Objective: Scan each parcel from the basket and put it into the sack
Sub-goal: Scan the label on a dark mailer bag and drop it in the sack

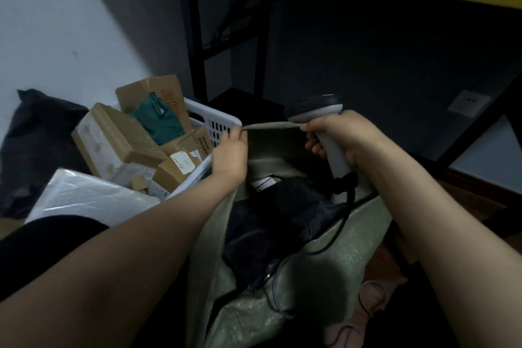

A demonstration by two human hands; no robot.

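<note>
Two grips at sack (339,248) rim: left grip (230,150) pinches it; right grip (343,138) clasps scanner (316,106) plus rim.

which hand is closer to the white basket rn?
Left. The left hand pinches the rim of the sack beside the corner of the basket; the right hand grips the scanner across the sack mouth, farther away.

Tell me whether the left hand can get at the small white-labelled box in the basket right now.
Probably yes, once free: the left hand pinches the sack rim, but the small box lies uncovered atop the basket pile just beside it. The right hand holds the scanner.
</note>
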